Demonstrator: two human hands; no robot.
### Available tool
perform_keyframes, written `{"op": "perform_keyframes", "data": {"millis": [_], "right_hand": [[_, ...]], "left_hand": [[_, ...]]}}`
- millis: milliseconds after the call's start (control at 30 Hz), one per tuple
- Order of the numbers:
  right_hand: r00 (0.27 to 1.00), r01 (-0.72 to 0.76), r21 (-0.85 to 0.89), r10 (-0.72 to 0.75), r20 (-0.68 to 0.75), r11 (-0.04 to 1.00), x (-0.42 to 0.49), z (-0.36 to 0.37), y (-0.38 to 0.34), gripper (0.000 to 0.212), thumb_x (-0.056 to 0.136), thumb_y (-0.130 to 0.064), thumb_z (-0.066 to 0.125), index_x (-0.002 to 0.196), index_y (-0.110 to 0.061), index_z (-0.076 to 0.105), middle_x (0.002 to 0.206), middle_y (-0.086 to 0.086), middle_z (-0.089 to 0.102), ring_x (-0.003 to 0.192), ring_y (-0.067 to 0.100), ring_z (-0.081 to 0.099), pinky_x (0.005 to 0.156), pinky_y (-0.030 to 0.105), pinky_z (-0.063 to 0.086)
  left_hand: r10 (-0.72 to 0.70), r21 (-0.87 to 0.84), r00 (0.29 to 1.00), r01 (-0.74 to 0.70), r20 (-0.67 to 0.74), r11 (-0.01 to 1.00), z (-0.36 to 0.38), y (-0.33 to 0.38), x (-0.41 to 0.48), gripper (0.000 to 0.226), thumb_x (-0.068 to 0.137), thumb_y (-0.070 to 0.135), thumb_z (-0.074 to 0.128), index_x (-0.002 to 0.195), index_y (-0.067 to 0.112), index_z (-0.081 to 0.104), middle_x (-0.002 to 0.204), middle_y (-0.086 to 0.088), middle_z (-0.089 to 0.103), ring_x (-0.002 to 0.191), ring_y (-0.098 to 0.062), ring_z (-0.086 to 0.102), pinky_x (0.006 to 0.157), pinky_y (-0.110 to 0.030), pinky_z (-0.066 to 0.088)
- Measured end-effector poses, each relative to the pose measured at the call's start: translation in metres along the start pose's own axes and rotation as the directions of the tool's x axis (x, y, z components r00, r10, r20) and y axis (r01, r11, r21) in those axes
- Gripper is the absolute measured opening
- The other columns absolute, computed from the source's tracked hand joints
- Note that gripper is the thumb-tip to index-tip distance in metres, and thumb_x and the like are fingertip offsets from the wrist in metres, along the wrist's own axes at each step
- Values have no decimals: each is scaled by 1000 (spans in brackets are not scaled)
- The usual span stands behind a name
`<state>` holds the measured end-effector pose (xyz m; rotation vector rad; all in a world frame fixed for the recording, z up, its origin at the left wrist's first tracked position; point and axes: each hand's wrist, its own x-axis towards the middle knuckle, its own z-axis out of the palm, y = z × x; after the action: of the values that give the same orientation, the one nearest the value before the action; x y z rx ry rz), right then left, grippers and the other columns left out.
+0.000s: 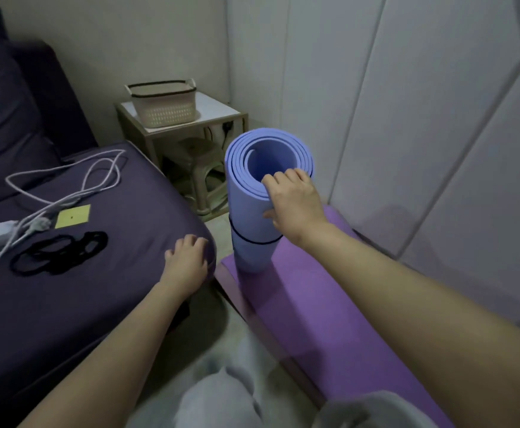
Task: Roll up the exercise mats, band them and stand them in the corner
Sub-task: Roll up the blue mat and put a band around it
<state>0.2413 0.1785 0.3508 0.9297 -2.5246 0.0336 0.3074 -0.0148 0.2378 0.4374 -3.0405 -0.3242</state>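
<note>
A rolled blue mat (252, 193) stands upright on the end of a flat purple mat (308, 291), with a black band (252, 239) round its lower half. My right hand (295, 202) grips the roll's top rim, fingers hooked over the edge and thumb on the outside. My left hand (187, 261) rests on the corner of the dark purple sofa seat (98, 304), fingers loosely bent, holding nothing. Several black bands (57, 251) lie in a heap on the seat to the left of that hand.
A white power strip and cable (67, 193) and a yellow square card (73, 216) lie on the sofa. A small side table (221, 114) with a beige basket (163, 103) stands in the corner, a stool beneath it. White wall panels (407, 118) run along the right.
</note>
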Motion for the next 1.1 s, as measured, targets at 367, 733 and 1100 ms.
{"op": "perform_keyframes", "data": {"millis": [367, 733, 1100], "right_hand": [[995, -14, 62, 7, 103, 998, 129, 70, 44, 37, 81, -24, 68, 108, -9, 48, 106, 9, 55, 105, 28, 48, 101, 33, 28], [982, 41, 164, -71, 176, 986, 230, 76, 59, 37, 79, -28, 70, 88, -15, 36, 85, 2, 43, 86, 23, 42, 98, 35, 31], [984, 35, 270, -81, 161, 962, 221, 85, 77, 40, 72, -28, 75, 78, -16, 38, 69, -2, 40, 70, 19, 36, 88, 34, 35]], "left_hand": [[-182, 186, 927, 126, 327, 974, 52, -70, 91, 50, 102, 30, 28, 150, 25, 12, 157, -9, 7, 141, -31, 12, 110, -51, 23], [-171, 203, 895, 93, 411, 975, 42, -72, 139, 52, 101, 25, 33, 150, 22, 14, 157, -10, 6, 141, -30, 15, 109, -47, 29], [-243, 172, 710, 173, 661, 970, 11, -55, 119, 56, 99, 16, 33, 151, 22, 13, 158, -9, 2, 141, -29, 18, 110, -41, 30]]}}
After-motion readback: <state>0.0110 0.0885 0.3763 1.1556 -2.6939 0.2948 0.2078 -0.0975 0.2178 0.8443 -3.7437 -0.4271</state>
